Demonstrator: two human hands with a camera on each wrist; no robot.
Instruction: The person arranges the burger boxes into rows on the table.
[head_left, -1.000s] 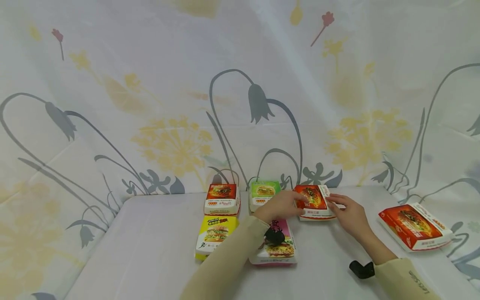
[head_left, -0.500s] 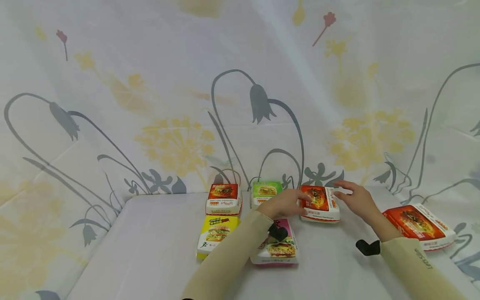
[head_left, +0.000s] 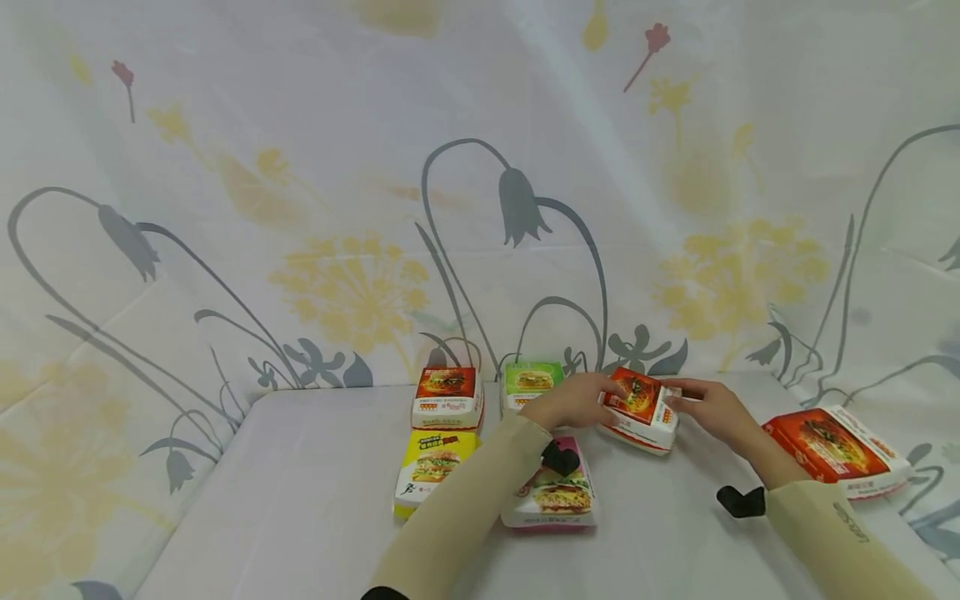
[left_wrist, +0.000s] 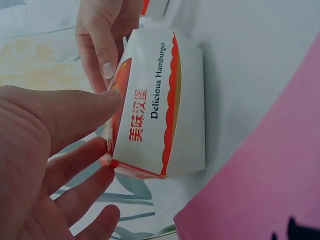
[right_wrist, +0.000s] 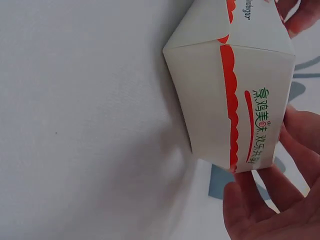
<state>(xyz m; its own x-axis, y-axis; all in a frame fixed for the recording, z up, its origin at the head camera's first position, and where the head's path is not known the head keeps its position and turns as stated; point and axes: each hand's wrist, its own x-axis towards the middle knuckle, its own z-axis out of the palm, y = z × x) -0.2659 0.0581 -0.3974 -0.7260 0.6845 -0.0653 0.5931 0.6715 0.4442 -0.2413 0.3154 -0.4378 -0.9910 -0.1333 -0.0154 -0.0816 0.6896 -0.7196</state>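
Note:
A red-and-white hamburger box sits turned at an angle on the table, between both hands. My left hand holds its left side; in the left wrist view the thumb presses the top edge of the box and a finger meets its corner. At the opposite end, my right hand grips the box, with the thumb at its upper edge. Seen from the right wrist, the fingers of the right hand reach around the far corner of the box.
Left of the held box stand a green box, a red box, a yellow box and a pink box, partly behind the left forearm. Another red box lies at the right edge. A flowered curtain hangs behind the table.
The hamburger box has shifted slightly right and turned clockwise in the head view. My right hand came off it half a second ago and now grips it again. The left hand stays at its left side.

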